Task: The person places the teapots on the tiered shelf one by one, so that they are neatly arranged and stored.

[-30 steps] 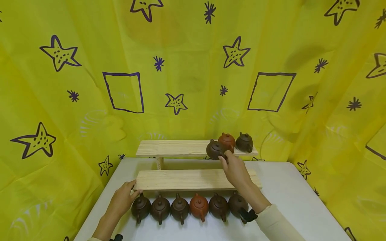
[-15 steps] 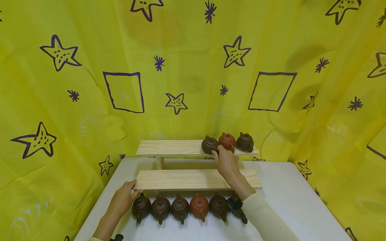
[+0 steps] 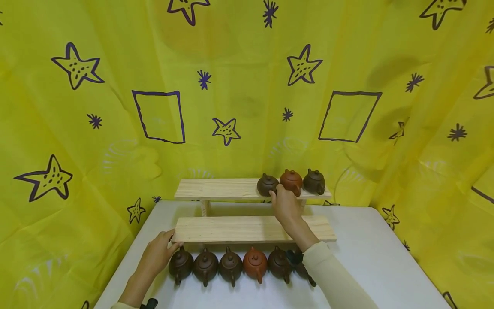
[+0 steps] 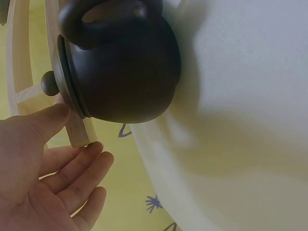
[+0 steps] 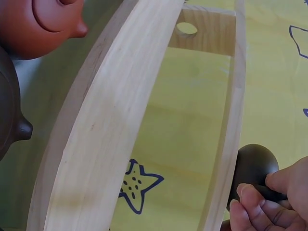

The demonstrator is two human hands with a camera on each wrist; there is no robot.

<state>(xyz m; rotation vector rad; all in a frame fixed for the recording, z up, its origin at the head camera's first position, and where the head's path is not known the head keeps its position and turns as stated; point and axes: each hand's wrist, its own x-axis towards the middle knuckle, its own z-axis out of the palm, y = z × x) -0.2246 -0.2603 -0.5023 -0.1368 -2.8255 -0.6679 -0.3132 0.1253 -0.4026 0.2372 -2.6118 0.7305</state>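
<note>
My right hand (image 3: 287, 209) pinches the handle of a dark brown teapot (image 3: 265, 185) at the upper plank (image 3: 216, 189) of a two-tier wooden shelf. In the right wrist view, thumb and fingers close on that teapot's (image 5: 252, 168) handle, and its base appears to sit on the plank. To its right stand a reddish teapot (image 3: 289, 178) and another dark teapot (image 3: 314, 182). My left hand (image 3: 155, 254) grips the left end of the lower plank (image 3: 239, 229). In the left wrist view, its thumb and fingertips meet the plank end beside a dark teapot (image 4: 125, 72).
Before the shelf, several dark teapots (image 3: 206, 266) and one reddish teapot (image 3: 254, 264) line up on the white table (image 3: 359, 244), handles toward me. My right sleeve (image 3: 332, 274) partly covers the rightmost one. A yellow patterned curtain (image 3: 247, 86) surrounds the table.
The right hand has carried the dark teapot left and back, from in front of the reddish one to its left side on the upper plank. The left hand has stayed at the lower plank's end.
</note>
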